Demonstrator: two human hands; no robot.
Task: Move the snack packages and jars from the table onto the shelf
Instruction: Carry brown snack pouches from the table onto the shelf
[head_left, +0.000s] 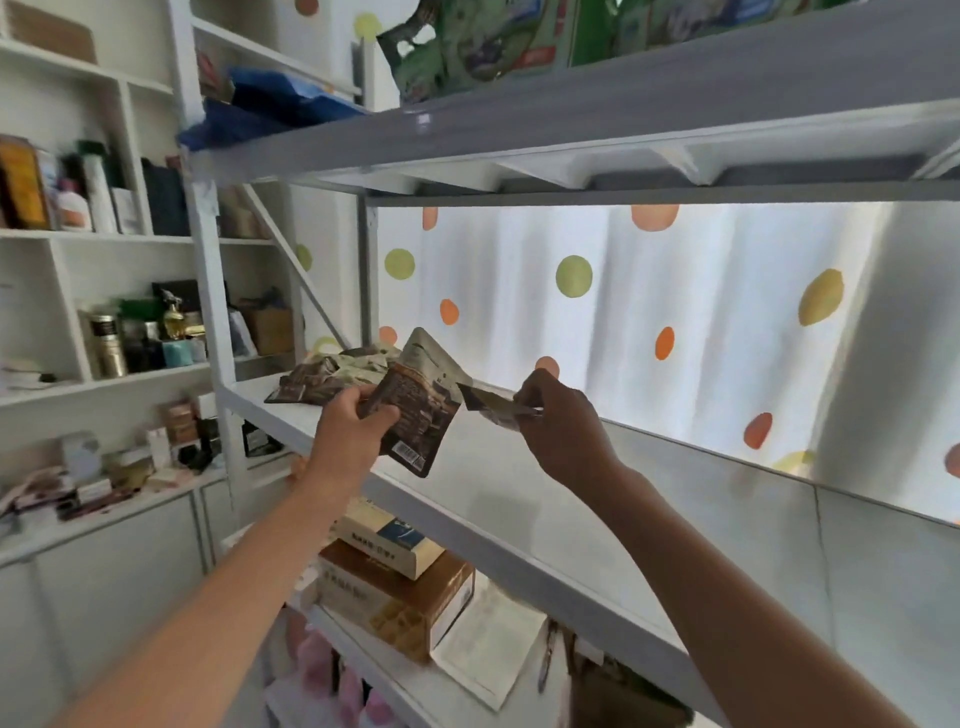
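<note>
My left hand (347, 415) grips a stack of brown snack packages (418, 410) just above the front edge of the white middle shelf (519, 483). My right hand (558, 415) pinches a single small package (493, 408) by its edge, to the right of the stack and over the shelf. A pile of similar brown and beige snack packages (332, 371) lies at the shelf's left end, behind my left hand. No jars are visible on this shelf.
A grey upper shelf (571, 109) holds green bags and blue packets. Cardboard boxes (395, 587) sit on the lower shelf. A white cabinet (104, 312) with bottles stands at the left. A dotted curtain (623, 312) hangs behind the shelf.
</note>
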